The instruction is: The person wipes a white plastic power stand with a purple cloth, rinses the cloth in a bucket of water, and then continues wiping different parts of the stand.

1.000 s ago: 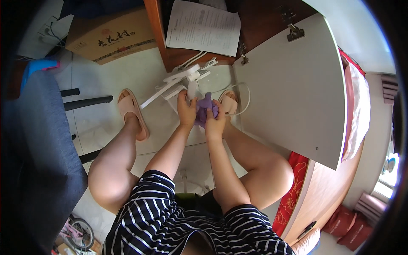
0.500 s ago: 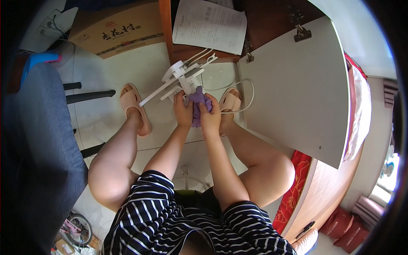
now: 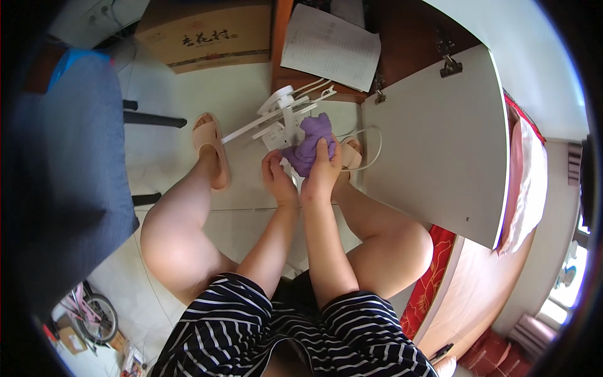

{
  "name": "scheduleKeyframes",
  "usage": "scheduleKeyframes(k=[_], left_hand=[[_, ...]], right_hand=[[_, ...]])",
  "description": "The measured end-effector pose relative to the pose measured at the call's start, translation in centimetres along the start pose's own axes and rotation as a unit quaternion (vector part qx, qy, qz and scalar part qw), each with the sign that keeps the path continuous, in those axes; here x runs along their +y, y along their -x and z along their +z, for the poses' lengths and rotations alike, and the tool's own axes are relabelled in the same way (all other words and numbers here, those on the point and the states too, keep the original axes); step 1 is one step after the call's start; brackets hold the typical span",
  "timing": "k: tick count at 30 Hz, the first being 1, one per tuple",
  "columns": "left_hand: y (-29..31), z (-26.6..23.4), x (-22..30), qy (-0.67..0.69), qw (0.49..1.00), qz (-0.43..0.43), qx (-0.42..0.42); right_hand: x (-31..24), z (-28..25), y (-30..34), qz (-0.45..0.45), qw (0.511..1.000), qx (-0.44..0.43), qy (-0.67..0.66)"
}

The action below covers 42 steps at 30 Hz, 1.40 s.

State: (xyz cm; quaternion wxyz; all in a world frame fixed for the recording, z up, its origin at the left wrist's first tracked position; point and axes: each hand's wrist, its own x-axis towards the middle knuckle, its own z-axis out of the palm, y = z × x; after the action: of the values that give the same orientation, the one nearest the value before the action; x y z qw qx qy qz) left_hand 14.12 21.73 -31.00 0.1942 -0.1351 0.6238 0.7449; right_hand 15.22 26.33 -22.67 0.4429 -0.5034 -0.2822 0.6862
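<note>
A crumpled purple cloth (image 3: pixel 309 147) is bunched in my right hand (image 3: pixel 324 168), its thumb pressed on top and its upper end sticking out past the fingers. My left hand (image 3: pixel 278 178) has its fingers curled at the cloth's lower left end, pinching the edge. Just beyond the hands is a white device with long flat arms (image 3: pixel 267 116), which looks like a router with antennas. Beneath it, a white power strip (image 3: pixel 276 137) shows its sockets. A white cable (image 3: pixel 379 141) loops to the right; part of the strip is hidden behind the cloth.
An open white cabinet door (image 3: pixel 433 144) stands on the right, with printed papers (image 3: pixel 330 47) on the brown shelf. A cardboard box (image 3: pixel 207 34) sits at the far left. A grey-blue chair (image 3: pixel 75 169) is at the left. My slippered feet flank the device.
The cloth has risen and spread, now held mainly by my right hand. My left hand has moved to its lower left end. The view has shifted, so the surroundings sit differently.
</note>
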Motion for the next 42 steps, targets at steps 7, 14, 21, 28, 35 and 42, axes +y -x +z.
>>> scheduleKeyframes(k=[7, 14, 21, 28, 35, 42], left_hand=[[2.3, -3.3, 9.0, 0.189, 0.969, 0.003, -0.16], [9.2, -11.9, 18.5, 0.36, 0.913, -0.123, -0.147], [15.2, -23.1, 24.0, 0.321, 0.935, 0.123, -0.087], [19.4, -30.7, 23.3, 0.324, 0.928, 0.182, 0.038], [25.4, -36.2, 23.8, 0.365, 0.904, 0.224, 0.005], [34.1, -43.1, 25.3, 0.321, 0.893, 0.308, 0.074]], right_hand=[[-2.7, 1.6, 7.5, 0.153, 0.941, -0.202, -0.224], [-5.0, 1.9, 18.5, 0.208, 0.882, -0.36, -0.22], [-4.1, 0.3, 28.6, 0.165, 0.885, -0.433, -0.046], [-3.5, -1.7, 36.1, 0.257, 0.817, -0.516, -0.002], [-3.6, -5.1, 41.0, 0.267, 0.774, -0.573, 0.034], [-4.1, -7.3, 48.9, 0.317, 0.679, -0.659, 0.07]])
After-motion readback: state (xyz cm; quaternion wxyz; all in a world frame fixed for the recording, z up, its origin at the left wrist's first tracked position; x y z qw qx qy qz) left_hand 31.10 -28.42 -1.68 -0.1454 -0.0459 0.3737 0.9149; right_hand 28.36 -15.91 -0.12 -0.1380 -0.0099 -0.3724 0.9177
